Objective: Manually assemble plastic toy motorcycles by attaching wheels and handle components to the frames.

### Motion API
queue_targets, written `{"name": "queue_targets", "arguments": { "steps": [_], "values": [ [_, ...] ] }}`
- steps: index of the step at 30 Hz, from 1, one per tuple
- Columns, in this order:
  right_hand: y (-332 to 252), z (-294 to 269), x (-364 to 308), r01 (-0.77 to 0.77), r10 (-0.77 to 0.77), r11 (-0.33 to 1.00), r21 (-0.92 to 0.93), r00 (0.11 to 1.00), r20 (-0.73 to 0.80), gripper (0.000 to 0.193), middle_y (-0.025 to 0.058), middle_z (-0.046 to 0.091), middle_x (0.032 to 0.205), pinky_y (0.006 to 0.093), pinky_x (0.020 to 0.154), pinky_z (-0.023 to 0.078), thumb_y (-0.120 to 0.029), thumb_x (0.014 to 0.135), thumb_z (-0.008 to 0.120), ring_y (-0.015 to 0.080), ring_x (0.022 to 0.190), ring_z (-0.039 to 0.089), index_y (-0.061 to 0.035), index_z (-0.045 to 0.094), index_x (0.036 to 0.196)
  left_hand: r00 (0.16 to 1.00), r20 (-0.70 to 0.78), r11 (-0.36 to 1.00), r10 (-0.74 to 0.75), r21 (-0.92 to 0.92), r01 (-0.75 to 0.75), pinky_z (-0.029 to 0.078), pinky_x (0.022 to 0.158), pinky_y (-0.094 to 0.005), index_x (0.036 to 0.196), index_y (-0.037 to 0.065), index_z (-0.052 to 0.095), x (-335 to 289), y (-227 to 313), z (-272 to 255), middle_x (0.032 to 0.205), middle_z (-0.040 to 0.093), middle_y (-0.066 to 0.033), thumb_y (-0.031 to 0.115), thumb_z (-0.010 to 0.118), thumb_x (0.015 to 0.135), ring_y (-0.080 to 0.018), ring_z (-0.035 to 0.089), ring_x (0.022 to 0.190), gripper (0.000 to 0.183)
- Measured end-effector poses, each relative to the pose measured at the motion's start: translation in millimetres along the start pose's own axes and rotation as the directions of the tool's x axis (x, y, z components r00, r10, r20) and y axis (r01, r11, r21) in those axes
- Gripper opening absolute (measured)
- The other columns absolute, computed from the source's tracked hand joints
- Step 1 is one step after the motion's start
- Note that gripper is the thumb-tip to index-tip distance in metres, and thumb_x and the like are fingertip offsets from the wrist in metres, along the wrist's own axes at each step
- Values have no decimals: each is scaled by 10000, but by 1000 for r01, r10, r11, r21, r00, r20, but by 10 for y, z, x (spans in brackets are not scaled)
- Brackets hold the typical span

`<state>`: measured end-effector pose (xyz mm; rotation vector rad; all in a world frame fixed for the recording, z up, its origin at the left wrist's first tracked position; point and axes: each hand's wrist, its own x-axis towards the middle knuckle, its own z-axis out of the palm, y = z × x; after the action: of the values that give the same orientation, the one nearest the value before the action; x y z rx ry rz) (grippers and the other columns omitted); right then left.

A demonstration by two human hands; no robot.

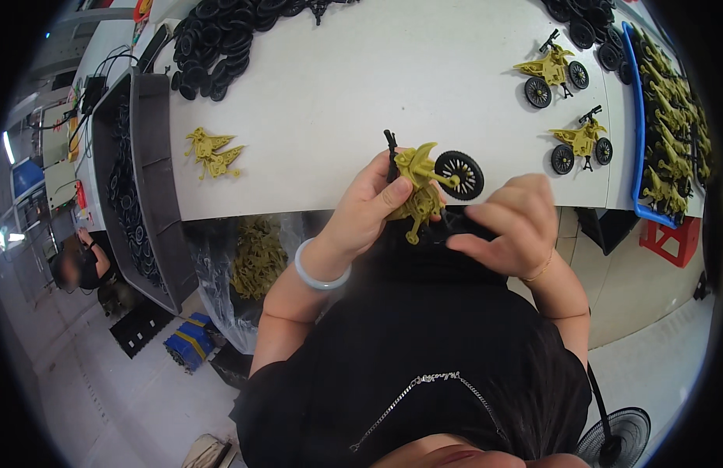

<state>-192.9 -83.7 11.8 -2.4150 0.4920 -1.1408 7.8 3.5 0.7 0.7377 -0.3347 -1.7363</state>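
In my left hand (369,204) is a yellow-green toy motorcycle (417,173), its body pinched between thumb and fingers. The toy has black handlebars (390,148) and one black spoked wheel (459,175) fitted. My right hand (517,226) is beside the toy's lower end, with fingers curled and thumb toward it. Something dark lies between thumb and fingers; against the black shirt I cannot make out what it is. On the table to the right stand two toy motorcycles with both wheels, one farther (550,72) and one nearer (582,143).
Loose yellow-green body parts (212,154) lie on the white table (330,101), near a heap of black wheels (213,51). A grey bin (159,171) stands left, a blue tray (639,168) of toys right. Below the edge hangs a bag of yellow-green parts (258,257). Another person (92,261) is far left.
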Motion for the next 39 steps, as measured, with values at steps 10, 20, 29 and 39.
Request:
{"name": "queue_targets", "arguments": {
  "steps": [10, 20, 29, 39],
  "values": [
    [-82, 180, -59, 278, -298, 947, -159, 946, -124, 314, -8, 574, 775, 255, 579, 347, -161, 501, 641, 133, 670, 489, -78, 684, 801, 997, 65, 988, 29, 149, -38, 540, 807, -325, 1153, -14, 484, -46, -91, 9, 979, 638, -109, 36, 759, 755, -189, 645, 893, 487],
    [-144, 266, -154, -174, 233, 923, 344, 963, -138, 320, 42, 586, 889, 307, 634, 421, -212, 623, 825, 212, 747, 554, -84, 606, 819, 977, 45, 965, 208, 156, -213, 502, 818, -274, 1140, 46, 470, -13, -213, -29, 1030, 595, -48, 33, 745, 773, -140, 605, 945, 458],
    [-102, 250, -21, -406, 394, 859, 311, 913, 104, 233, 62, 580, 733, 300, 571, 446, -46, 656, 765, 241, 664, 554, -58, 608, 828, 893, 21, 884, 450, 127, -449, 462, 860, -290, 1107, 23, 516, 104, -278, 70, 1043, 569, -94, 199, 711, 837, -159, 558, 972, 376],
    [31, 147, -163, -456, 400, 812, 365, 890, 221, 365, 114, 611, 880, 363, 722, 492, -165, 685, 783, 285, 813, 606, -44, 595, 974, 868, -7, 772, 496, 461, -438, 475, 830, -334, 1047, 7, 534, 73, -282, 83, 959, 572, -104, 265, 654, 877, -198, 578, 904, 332]
  ]
}}
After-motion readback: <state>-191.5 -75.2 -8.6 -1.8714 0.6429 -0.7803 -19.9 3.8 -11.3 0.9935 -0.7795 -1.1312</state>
